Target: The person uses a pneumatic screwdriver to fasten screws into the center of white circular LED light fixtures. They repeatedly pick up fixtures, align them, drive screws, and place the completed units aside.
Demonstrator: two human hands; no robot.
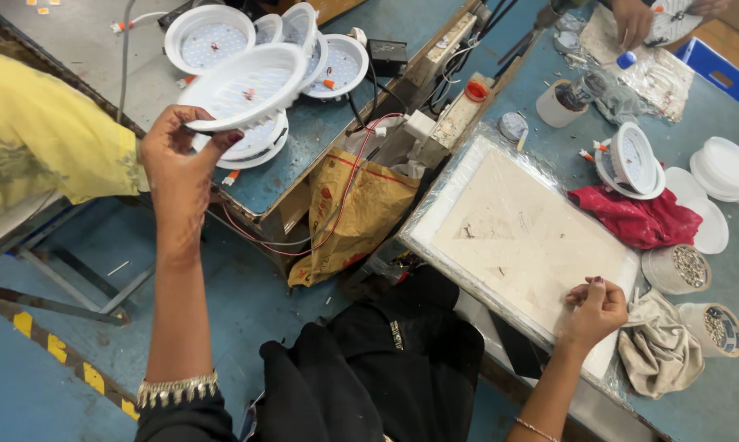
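A: 2 hands, item by item. Left hand [175,155]?

B: Raised, fingers pinching the rim of 1 white round lamp housing [242,86], tilted so its inner LED face shows. It hangs above the stack of similar housings [283,49] on the far blue surface [320,135], probably kept high to stay clear of them.

A: Right hand [596,307]?

B: Loosely clenched, resting on the edge of the white wrapped board [521,237]. Whether it grips anything small, I cannot tell.

A: Nearby stock?

B: 1 more housing [631,160] propped on a red cloth [639,217], white round covers [725,168] beside it, 2 cups of small parts [697,290], 1 beige rag [656,348]. Another person's hand [631,20] works at the top right.
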